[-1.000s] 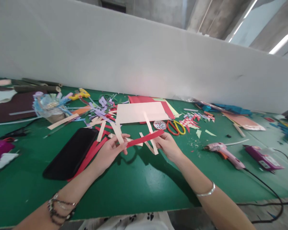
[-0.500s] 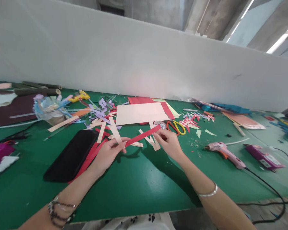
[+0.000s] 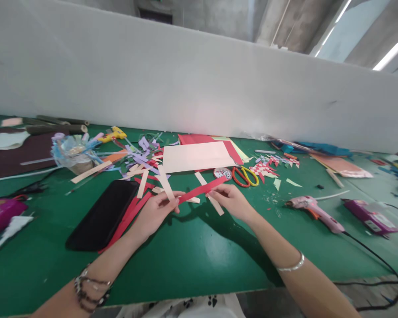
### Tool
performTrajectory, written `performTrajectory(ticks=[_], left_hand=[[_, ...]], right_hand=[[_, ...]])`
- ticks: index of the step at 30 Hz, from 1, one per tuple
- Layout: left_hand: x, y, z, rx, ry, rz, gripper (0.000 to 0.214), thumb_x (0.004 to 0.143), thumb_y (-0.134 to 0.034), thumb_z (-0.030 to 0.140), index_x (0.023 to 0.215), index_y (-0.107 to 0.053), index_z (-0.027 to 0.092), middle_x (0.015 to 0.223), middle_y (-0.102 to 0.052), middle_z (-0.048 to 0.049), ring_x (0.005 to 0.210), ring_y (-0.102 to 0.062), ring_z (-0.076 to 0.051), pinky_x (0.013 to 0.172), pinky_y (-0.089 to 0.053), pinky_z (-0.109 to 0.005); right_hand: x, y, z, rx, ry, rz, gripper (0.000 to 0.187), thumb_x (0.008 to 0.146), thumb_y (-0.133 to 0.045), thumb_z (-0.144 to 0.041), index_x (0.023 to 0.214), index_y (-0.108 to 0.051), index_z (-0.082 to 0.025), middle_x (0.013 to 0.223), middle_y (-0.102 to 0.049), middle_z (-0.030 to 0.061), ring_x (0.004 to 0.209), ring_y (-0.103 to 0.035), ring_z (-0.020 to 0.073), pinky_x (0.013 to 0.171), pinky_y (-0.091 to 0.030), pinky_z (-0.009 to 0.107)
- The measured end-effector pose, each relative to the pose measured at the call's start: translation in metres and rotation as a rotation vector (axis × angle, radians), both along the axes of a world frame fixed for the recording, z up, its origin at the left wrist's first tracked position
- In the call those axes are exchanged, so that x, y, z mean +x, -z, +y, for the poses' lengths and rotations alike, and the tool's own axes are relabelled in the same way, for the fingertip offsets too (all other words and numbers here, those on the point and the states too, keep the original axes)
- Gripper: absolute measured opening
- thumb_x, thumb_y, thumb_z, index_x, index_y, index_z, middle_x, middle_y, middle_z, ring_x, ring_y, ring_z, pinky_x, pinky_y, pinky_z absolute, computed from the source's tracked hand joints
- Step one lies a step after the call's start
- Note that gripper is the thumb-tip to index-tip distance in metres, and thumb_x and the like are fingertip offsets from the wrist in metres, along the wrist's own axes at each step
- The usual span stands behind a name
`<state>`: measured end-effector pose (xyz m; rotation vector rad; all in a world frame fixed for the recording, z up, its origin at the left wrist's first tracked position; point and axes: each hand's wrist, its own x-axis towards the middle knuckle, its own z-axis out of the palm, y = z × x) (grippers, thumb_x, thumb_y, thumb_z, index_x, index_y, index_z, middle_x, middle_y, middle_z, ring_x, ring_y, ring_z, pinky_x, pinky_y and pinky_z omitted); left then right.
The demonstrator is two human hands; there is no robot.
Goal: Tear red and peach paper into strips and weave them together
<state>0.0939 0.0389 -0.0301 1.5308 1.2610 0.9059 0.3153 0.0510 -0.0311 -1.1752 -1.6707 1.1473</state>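
My left hand [image 3: 157, 214] is closed on one end of a red paper strip [image 3: 195, 191], with a cream paper strip [image 3: 166, 182] standing up from the same fingers. The red strip slants up to the right, above the table. My right hand [image 3: 230, 201] pinches at its lower edge, where another cream strip [image 3: 216, 206] crosses behind it. Whether the right fingertips grip both strips is hard to make out. Just beyond lies a cream paper sheet [image 3: 197, 157] on a red sheet [image 3: 237, 154]. Yellow-and-red scissors [image 3: 245, 176] rest right of a patterned round item [image 3: 223, 173].
A black phone-like slab [image 3: 102, 216] lies left, beside red strips [image 3: 128, 223]. Purple and cream scraps [image 3: 141, 159] clutter the back. A pink glue gun [image 3: 316, 214] with its cord and a purple box [image 3: 369, 216] lie right. A white panel [image 3: 199, 84] borders the green table [image 3: 192, 265].
My right hand has slid left and slightly down, leaving the red strip's far end free. The cream strips near its fingertips have shifted from a V shape to one slanting strip.
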Motion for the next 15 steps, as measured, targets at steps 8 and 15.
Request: performTrajectory(ticks=[8, 15], left_hand=[[0.0049, -0.0001, -0.0024, -0.056, 0.080, -0.210, 0.056, 0.072, -0.061, 0.034, 0.123, -0.044, 0.017, 0.077, -0.060, 0.0008, 0.071, -0.059, -0.015, 0.072, -0.046, -0.029], [0.0017, -0.0005, -0.0009, -0.041, 0.014, -0.281, 0.062, 0.072, -0.062, 0.034, 0.123, -0.032, 0.016, 0.083, -0.059, -0.0002, 0.069, -0.060, -0.014, 0.071, -0.047, -0.030]], right_hand=[[-0.0099, 0.0031, -0.0047, -0.062, -0.039, 0.088, 0.022, 0.078, -0.050, -0.034, 0.087, -0.060, -0.016, 0.056, -0.057, -0.0015, 0.049, -0.049, 0.0101, 0.049, -0.037, 0.022], [-0.0026, -0.0024, -0.0032, -0.198, -0.071, 0.167, 0.019, 0.072, -0.061, -0.033, 0.069, -0.062, -0.015, 0.048, -0.051, -0.0044, 0.036, -0.036, 0.0042, 0.037, -0.026, 0.019]])
